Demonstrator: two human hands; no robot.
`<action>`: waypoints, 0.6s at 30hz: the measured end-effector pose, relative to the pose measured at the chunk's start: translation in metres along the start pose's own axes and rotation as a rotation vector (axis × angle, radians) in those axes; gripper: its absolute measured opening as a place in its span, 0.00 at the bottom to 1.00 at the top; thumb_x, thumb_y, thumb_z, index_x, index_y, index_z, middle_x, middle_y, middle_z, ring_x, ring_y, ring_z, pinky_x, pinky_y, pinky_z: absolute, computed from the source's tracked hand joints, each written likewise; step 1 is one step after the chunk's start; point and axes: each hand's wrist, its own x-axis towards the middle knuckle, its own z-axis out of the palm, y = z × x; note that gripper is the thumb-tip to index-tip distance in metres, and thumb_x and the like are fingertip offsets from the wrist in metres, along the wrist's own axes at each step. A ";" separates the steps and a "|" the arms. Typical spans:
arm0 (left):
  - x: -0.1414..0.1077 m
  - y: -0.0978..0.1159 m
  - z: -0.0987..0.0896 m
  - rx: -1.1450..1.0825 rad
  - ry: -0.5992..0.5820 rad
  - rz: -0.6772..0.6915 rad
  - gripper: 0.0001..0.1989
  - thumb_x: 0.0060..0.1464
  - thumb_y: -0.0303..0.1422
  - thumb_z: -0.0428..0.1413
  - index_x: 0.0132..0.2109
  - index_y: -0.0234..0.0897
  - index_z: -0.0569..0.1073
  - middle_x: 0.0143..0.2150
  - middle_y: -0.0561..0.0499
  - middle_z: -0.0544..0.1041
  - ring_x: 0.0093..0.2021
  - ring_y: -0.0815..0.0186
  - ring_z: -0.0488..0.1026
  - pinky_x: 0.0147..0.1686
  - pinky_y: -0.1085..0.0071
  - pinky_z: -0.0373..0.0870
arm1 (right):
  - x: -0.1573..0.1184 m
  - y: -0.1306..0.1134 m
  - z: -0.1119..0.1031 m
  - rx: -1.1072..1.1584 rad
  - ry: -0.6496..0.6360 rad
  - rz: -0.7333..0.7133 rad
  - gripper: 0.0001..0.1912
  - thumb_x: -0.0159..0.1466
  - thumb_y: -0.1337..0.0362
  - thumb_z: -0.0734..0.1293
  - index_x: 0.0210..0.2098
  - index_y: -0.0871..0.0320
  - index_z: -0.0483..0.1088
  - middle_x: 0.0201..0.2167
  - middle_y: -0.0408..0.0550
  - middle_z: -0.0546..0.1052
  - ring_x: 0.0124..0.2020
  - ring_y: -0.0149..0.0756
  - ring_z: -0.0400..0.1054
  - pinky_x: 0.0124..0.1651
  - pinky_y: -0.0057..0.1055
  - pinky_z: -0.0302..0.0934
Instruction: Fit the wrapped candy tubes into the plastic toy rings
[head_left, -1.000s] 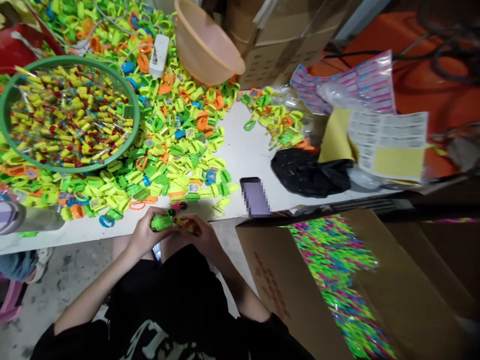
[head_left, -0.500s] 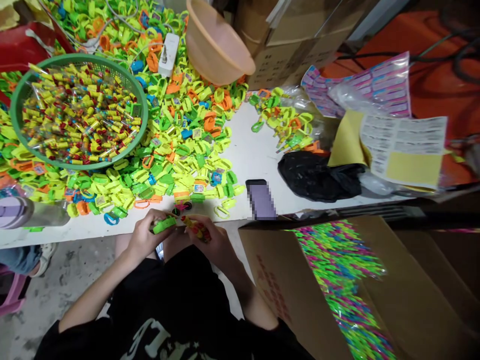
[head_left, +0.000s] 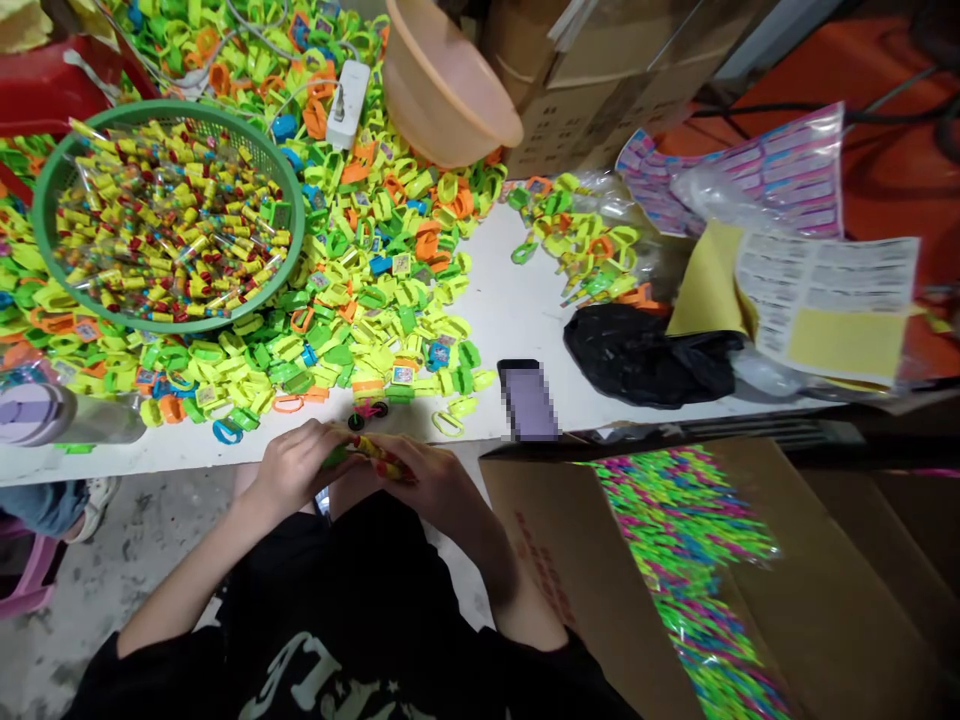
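Observation:
Both of my hands are close together at the table's front edge, above my lap. My left hand (head_left: 291,465) is closed around a green toy watch (head_left: 335,457), mostly hidden by the fingers. In my right hand (head_left: 435,482) are small red and yellow candy tubes (head_left: 390,466); the fingers cover part of them, so I cannot tell how many. The tubes' left end meets the green watch, or nearly does. Just beyond the hands lies a small pink toy with black wheels (head_left: 367,411). Loose toy watches (head_left: 360,345) in yellow, green, orange and blue are heaped behind it.
A green basket (head_left: 298,235) of wrapped candy tubes stands on the heap at left. Behind are a power strip (head_left: 347,105) and a tilted peach bowl (head_left: 450,90). A phone (head_left: 529,402) and black bag (head_left: 645,355) lie right. Below, a carton (head_left: 555,540) holds colourful sticks (head_left: 690,540).
My hands have come together, bringing the candy tubes up to the green watch. The left fingers now cover more of the watch. The view has shifted slightly.

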 end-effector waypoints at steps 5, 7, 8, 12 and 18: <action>-0.001 -0.001 -0.008 0.043 -0.050 0.024 0.19 0.59 0.35 0.53 0.56 0.34 0.64 0.38 0.46 0.77 0.35 0.65 0.75 0.32 0.74 0.70 | 0.000 -0.001 0.003 -0.070 -0.068 -0.024 0.18 0.62 0.65 0.65 0.52 0.54 0.68 0.39 0.49 0.77 0.36 0.37 0.74 0.38 0.30 0.68; -0.001 0.000 -0.010 0.054 -0.063 0.027 0.19 0.60 0.35 0.52 0.56 0.35 0.65 0.37 0.46 0.77 0.34 0.65 0.75 0.31 0.74 0.70 | 0.000 -0.002 0.004 -0.102 -0.079 -0.024 0.19 0.61 0.65 0.66 0.52 0.54 0.68 0.37 0.49 0.77 0.35 0.38 0.74 0.36 0.29 0.67; -0.001 0.000 -0.012 0.049 -0.069 0.027 0.18 0.60 0.36 0.51 0.56 0.35 0.65 0.37 0.46 0.77 0.34 0.65 0.75 0.31 0.74 0.70 | 0.000 -0.003 0.005 -0.108 -0.082 -0.018 0.19 0.61 0.65 0.66 0.52 0.54 0.68 0.36 0.48 0.77 0.34 0.38 0.74 0.35 0.29 0.67; 0.001 -0.005 -0.013 0.029 -0.081 -0.009 0.17 0.60 0.40 0.50 0.53 0.37 0.69 0.36 0.47 0.76 0.34 0.65 0.76 0.33 0.73 0.71 | 0.007 0.000 0.005 -0.072 -0.082 -0.005 0.19 0.62 0.65 0.64 0.53 0.53 0.67 0.39 0.48 0.78 0.37 0.37 0.74 0.39 0.29 0.68; -0.002 0.006 0.000 -0.050 -0.178 -0.172 0.15 0.62 0.36 0.45 0.49 0.35 0.72 0.34 0.47 0.77 0.32 0.66 0.74 0.30 0.74 0.69 | -0.013 0.012 0.003 -0.062 -0.103 -0.053 0.18 0.61 0.66 0.61 0.51 0.53 0.68 0.40 0.49 0.79 0.38 0.38 0.75 0.40 0.30 0.70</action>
